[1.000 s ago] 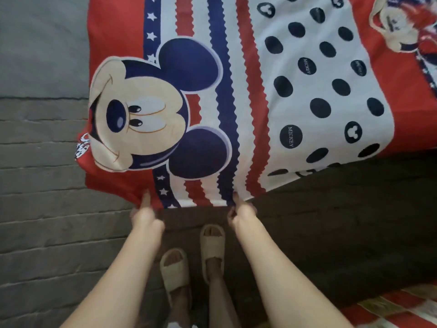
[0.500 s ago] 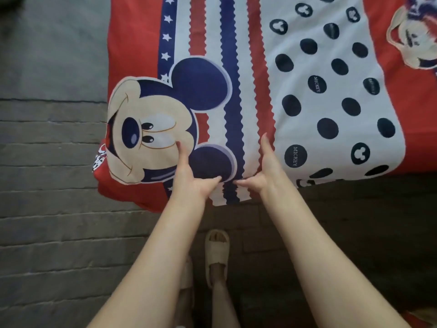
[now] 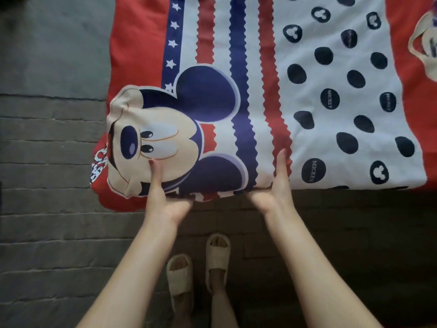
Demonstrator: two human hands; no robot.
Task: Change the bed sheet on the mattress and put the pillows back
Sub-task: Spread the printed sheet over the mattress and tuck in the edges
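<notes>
A red, white and blue cartoon-mouse bed sheet point(image 3: 246, 55) lies spread over the mattress, which it hides completely. I stand at its near edge. My left hand point(image 3: 163, 195) rests on the printed mouse face, fingers straight on the fabric and thumb spread along the sheet's edge. My right hand point(image 3: 276, 188) lies the same way on the red wavy stripe, with its thumb at the edge. The sheet's left corner hangs down over the side. No pillow is in view.
Grey brick floor point(image 3: 47, 162) runs along the left and under me. My feet in beige slippers point(image 3: 217, 259) stand just short of the bed's edge. A dark shadowed strip point(image 3: 366, 233) lies along the bed's near side at right.
A second ago both hands pinched the sheet's near edge. They have since let go, laid flat on top of the sheet and slid apart; the view has moved closer to the bed.
</notes>
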